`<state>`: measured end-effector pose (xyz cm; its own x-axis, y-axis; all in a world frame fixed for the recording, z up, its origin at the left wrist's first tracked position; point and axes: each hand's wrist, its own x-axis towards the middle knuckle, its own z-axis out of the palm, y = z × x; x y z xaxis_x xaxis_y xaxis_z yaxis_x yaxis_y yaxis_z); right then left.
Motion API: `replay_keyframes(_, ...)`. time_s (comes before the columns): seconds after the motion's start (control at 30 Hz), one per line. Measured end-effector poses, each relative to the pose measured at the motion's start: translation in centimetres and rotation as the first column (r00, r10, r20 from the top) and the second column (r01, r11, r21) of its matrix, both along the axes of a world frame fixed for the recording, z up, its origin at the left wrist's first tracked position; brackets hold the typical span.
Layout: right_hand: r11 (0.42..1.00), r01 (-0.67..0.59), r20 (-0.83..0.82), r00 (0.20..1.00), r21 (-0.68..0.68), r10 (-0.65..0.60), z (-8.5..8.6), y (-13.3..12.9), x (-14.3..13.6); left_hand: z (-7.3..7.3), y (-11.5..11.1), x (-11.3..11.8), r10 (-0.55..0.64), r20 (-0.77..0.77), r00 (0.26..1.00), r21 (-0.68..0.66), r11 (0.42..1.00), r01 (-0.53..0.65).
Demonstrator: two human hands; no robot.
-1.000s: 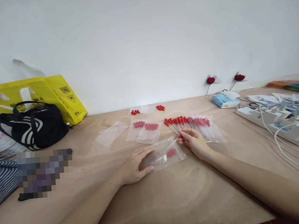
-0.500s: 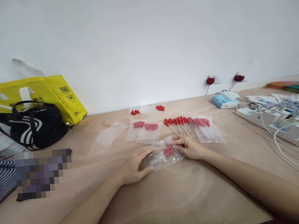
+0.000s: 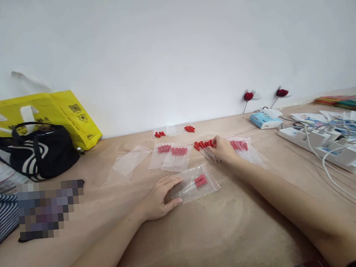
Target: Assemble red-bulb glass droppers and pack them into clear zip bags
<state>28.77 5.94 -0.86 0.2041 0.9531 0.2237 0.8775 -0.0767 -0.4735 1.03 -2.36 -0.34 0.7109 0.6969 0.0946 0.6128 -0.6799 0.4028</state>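
Observation:
A clear zip bag (image 3: pixel 187 189) lies flat on the table with a few red-bulbed droppers (image 3: pixel 201 180) inside, its mouth toward the right. My left hand (image 3: pixel 162 197) rests at the bag's left end, thumb and fingers apart, with fingertips touching the plastic. Farther back, my right hand (image 3: pixel 222 148) pinches at the right end of a row of loose droppers (image 3: pixel 204 144); the fingers hide the dropper there in part. Left of that row are two filled dropper bags (image 3: pixel 177 160), partly overlapping. Another filled bag (image 3: pixel 242 149) sits just right of my right hand, partly behind the forearm.
Flat bags (image 3: pixel 128 164) lie left of centre. Small bags with red bulbs (image 3: pixel 190 129) lie by the wall. At left stand a yellow bag (image 3: pixel 86 124) and black bag (image 3: pixel 56 155). A tissue pack (image 3: pixel 265 119), power strip (image 3: pixel 302 140) and white cables (image 3: pixel 325 165) occupy the right.
My right hand has let go of the zip bag's mouth and moved up and right to the loose droppers. My left hand has stayed at the bag.

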Motion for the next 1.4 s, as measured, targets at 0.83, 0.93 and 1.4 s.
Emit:
replay_keyframes(0.83, 0.981, -0.014, -0.677, 0.722, 0.193, 0.144, -0.8, -2.4, 1.3, -0.1, 0.0, -0.2, 0.022, -0.01, 1.0, -0.019, 1.0, -0.022)
replay_keyframes(0.93, 0.976, -0.007, -0.811, 0.555, 0.217, 0.184, -1.9, -4.1, 0.7, -0.2, 0.0, -0.2, 0.02, -0.004, 1.0, -0.022, 1.0, -0.02)
replay_keyframes(1.4, 0.915, -0.395, -0.92, 0.322, 0.085, 0.224, -2.6, -6.7, -1.8, 0.3, -0.1, 0.1, -0.013, 0.049, 0.999, -0.008, 1.0, 0.014)
